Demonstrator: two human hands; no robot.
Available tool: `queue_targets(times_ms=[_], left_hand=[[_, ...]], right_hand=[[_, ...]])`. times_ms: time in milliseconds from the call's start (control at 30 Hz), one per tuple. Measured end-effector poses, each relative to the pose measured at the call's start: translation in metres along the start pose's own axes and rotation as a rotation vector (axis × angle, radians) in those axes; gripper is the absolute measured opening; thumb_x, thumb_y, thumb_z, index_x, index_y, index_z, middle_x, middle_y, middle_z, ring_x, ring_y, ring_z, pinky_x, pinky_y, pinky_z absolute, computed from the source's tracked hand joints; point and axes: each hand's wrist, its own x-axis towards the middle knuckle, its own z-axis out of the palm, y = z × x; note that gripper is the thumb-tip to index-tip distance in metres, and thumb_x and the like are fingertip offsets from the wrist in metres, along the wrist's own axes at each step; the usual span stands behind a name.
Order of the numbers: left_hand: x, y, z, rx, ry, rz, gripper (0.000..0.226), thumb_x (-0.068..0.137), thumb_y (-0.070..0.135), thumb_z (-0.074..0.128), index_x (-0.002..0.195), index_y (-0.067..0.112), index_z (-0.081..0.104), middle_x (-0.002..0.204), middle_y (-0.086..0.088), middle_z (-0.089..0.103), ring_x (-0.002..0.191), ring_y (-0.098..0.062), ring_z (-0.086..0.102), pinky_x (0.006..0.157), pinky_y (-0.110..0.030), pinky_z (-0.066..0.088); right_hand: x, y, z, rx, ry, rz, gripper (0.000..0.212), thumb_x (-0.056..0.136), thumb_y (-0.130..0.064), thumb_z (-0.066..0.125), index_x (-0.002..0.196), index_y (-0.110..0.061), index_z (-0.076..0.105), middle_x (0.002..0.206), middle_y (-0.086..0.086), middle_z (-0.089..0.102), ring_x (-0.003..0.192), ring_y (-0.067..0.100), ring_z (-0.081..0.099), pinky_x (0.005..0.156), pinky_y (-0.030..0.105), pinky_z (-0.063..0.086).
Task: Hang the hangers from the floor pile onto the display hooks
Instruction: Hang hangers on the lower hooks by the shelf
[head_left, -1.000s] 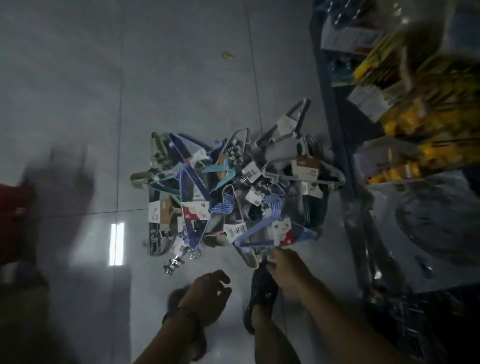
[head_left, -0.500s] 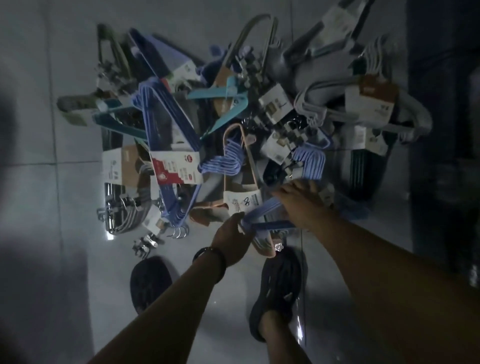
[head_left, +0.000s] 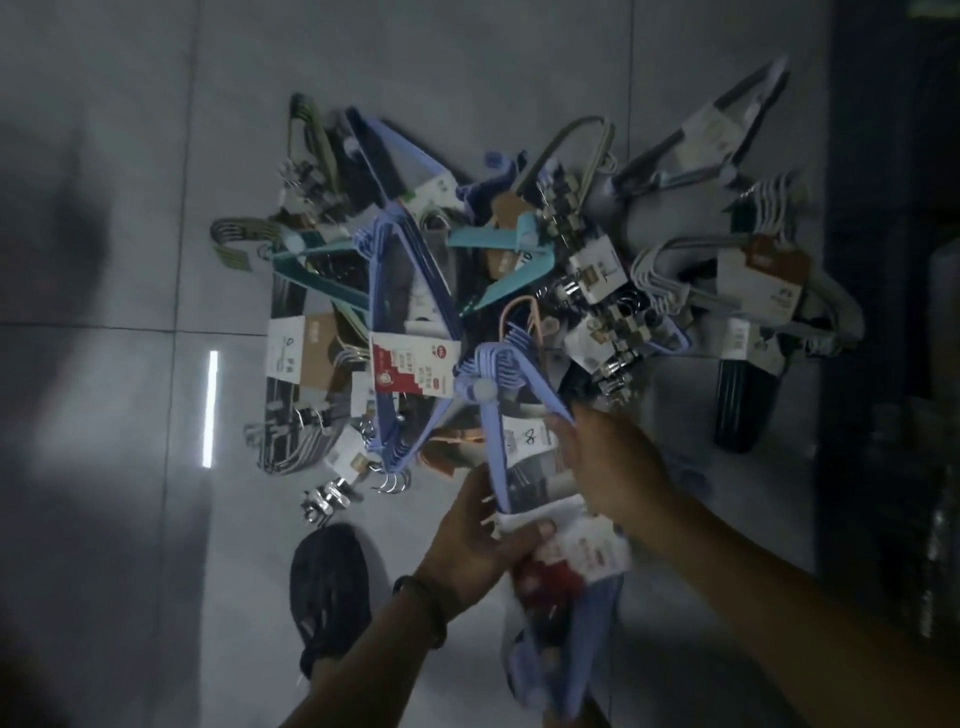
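Observation:
A tangled pile of bundled hangers (head_left: 415, 291) lies on the grey tiled floor: blue, teal, grey, white and dark green sets with card labels. A blue hanger bundle (head_left: 498, 395) with a red and white label is lifted off the pile's near edge. My left hand (head_left: 480, 540) is closed on its lower arm beside the label. My right hand (head_left: 610, 462) grips its right arm. A second part of the blue bundle (head_left: 566, 660) hangs blurred below my hands. No display hooks are in view.
My dark shoe (head_left: 330, 592) stands on the floor just left of my left forearm. A dark shelf unit (head_left: 893, 364) runs along the right edge. A bright light reflection (head_left: 209, 408) streaks the tile left of the pile.
Both hands have closed on the blue bundle and pulled it up and toward me, off the pile. The view has shifted slightly back from the pile.

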Motion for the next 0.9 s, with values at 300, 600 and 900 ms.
queue_targets(times_ms=[300, 600, 900], left_hand=[[0.022, 0.046, -0.089, -0.141, 0.437, 0.106, 0.019, 0.106, 0.043, 0.055, 0.119, 0.037, 0.067, 0.110, 0.002, 0.078, 0.092, -0.018, 0.078, 0.084, -0.048, 0.064], [0.143, 0.053, -0.162, 0.184, 0.523, 0.094, 0.056, 0.088, 0.078, 0.034, 0.138, 0.059, 0.052, 0.136, 0.001, 0.063, 0.127, -0.031, 0.059, 0.108, -0.057, 0.049], [0.142, 0.066, -0.155, -0.070, 0.404, 0.031, 0.040, 0.106, 0.038, 0.055, 0.138, 0.015, 0.060, 0.122, -0.005, 0.068, 0.109, -0.026, 0.065, 0.087, -0.032, 0.053]], right_hand=[[0.052, -0.124, 0.006, -0.066, 0.033, -0.089, 0.043, 0.108, -0.052, 0.036, 0.105, -0.016, 0.061, 0.094, 0.011, 0.063, 0.094, 0.031, 0.060, 0.077, 0.039, 0.045], [0.143, -0.160, 0.040, 0.245, 0.149, -0.004, 0.058, 0.109, -0.045, 0.038, 0.155, -0.011, 0.028, 0.148, 0.022, 0.048, 0.127, 0.045, 0.053, 0.096, 0.050, 0.047], [0.156, -0.150, 0.043, 0.270, 0.050, 0.105, 0.065, 0.101, -0.042, 0.058, 0.152, -0.007, 0.038, 0.143, 0.016, 0.057, 0.112, 0.035, 0.061, 0.073, 0.027, 0.046]])
